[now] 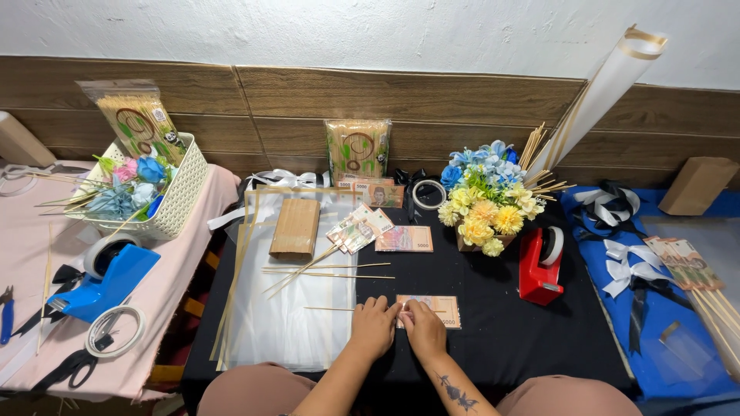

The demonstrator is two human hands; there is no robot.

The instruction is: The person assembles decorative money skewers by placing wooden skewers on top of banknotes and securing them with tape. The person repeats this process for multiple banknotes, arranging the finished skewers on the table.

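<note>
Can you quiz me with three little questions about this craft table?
1. True or false: both hands rest on the banknote on the black tablecloth.
2. What colour is the tape dispenser right of the yellow and blue flower bouquet? A) green B) red C) white
3. What thin thing lies just left of the left hand?

Key:
1. True. The left hand and the right hand both touch the banknote's left end.
2. B. The red tape dispenser stands there; the blue tape dispenser sits on the pink cloth.
3. A wooden skewer.
</note>
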